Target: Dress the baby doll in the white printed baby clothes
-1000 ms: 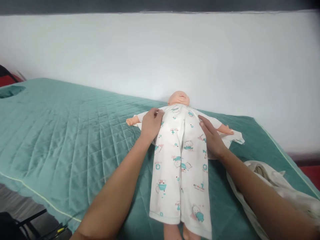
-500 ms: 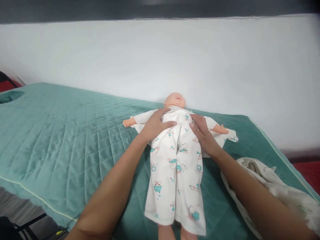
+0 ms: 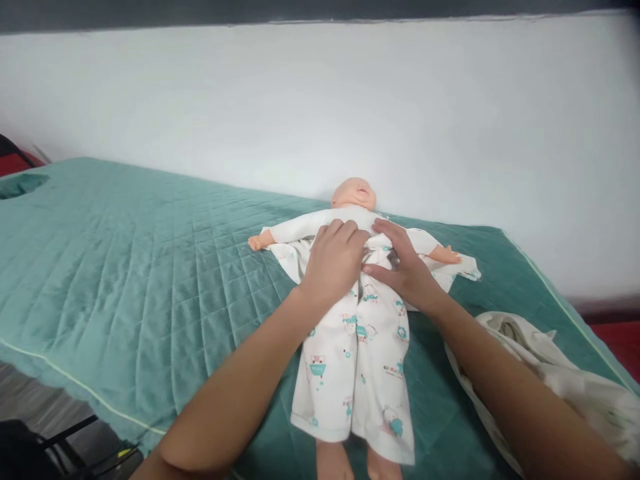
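Note:
A baby doll (image 3: 354, 193) lies on its back on a teal quilted cover (image 3: 125, 267), head toward the wall and arms spread. It wears a white top (image 3: 300, 230) and white trousers with a teal cartoon print (image 3: 355, 373). Its bare feet show at the bottom edge. My left hand (image 3: 335, 257) rests on the doll's belly, its fingers curled into the top of the trousers. My right hand (image 3: 400, 267) sits right beside it, thumb and fingers pinching the same waistband. The waistband itself is hidden under both hands.
A crumpled cream cloth (image 3: 550, 373) lies on the cover to the right of my right forearm. A white wall (image 3: 450, 133) runs directly behind the doll's head. The cover's front edge (image 3: 75, 383) drops off at the left, with dark chair legs below. A face hole (image 3: 20, 183) dents the far left.
The trousers' top edge has come down from the doll's neck to its waist, baring the white top. Both hands have moved from the doll's sides to meet over its belly.

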Tool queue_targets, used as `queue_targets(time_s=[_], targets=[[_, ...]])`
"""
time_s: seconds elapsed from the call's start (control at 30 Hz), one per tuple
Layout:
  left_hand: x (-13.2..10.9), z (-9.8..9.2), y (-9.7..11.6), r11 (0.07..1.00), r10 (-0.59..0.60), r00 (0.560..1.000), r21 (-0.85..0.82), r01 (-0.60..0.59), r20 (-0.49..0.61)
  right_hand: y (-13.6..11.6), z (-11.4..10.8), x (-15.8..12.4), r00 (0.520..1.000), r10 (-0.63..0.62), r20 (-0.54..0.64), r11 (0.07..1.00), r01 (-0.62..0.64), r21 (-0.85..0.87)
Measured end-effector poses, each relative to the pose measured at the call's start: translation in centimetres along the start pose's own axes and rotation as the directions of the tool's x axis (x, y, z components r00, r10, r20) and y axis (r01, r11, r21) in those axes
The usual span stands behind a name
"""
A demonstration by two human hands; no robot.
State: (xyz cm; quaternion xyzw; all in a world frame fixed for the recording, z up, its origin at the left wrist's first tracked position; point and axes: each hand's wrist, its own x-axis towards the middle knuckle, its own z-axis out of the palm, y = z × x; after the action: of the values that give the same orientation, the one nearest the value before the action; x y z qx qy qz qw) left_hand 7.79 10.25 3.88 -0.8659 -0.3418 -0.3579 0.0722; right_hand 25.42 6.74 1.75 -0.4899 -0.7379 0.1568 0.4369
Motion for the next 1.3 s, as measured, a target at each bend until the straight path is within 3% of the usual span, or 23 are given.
queue_targets(time_s=[0.13,0.23,0.4,0.53,0.73,0.93,1.1,1.3], targets=[[-0.5,0.9,-0.9,0.962,0.140,0.964,-0.198,-0.187,-0.228,-0.9,0.2,0.0,0.988,-0.143,-0.057,0.988,0.138,-0.073],[-0.8,1.3,-1.2,0.936,0.152,0.944,-0.265,-0.233,-0.294,-1.9,0.4,-0.2,0.967,-0.224,-0.125,0.965,0.203,-0.165],[-1.3,1.4,-1.2,0.953,0.152,0.953,-0.218,-0.212,-0.262,-2.7,0.2,-0.8,0.970,-0.220,-0.102,0.943,0.185,-0.277],[-1.9,1.0,-1.4,0.961,0.194,0.945,-0.145,-0.237,-0.261,-2.2,-0.2,-1.2,0.978,-0.200,-0.050,0.922,0.171,-0.347],[-4.2,0.4,-1.9,0.983,0.163,0.964,-0.048,-0.176,-0.210,-1.3,-0.3,-1.4,0.992,-0.111,0.057,0.865,0.125,-0.486],[-7.7,-1.0,-1.6,0.996,0.048,0.982,-0.063,-0.060,-0.184,-1.1,-0.5,-1.5,0.978,-0.157,0.138,0.823,0.206,-0.529],[-9.0,-1.6,-1.1,0.993,-0.070,0.993,-0.102,0.061,-0.090,-0.8,-0.8,-2.2,0.970,-0.196,0.143,0.817,0.242,-0.523],[-9.2,-1.2,-1.4,0.991,-0.127,0.992,-0.034,0.126,-0.018,-1.2,-1.7,-4.6,0.993,-0.043,0.107,0.865,0.091,-0.494]])
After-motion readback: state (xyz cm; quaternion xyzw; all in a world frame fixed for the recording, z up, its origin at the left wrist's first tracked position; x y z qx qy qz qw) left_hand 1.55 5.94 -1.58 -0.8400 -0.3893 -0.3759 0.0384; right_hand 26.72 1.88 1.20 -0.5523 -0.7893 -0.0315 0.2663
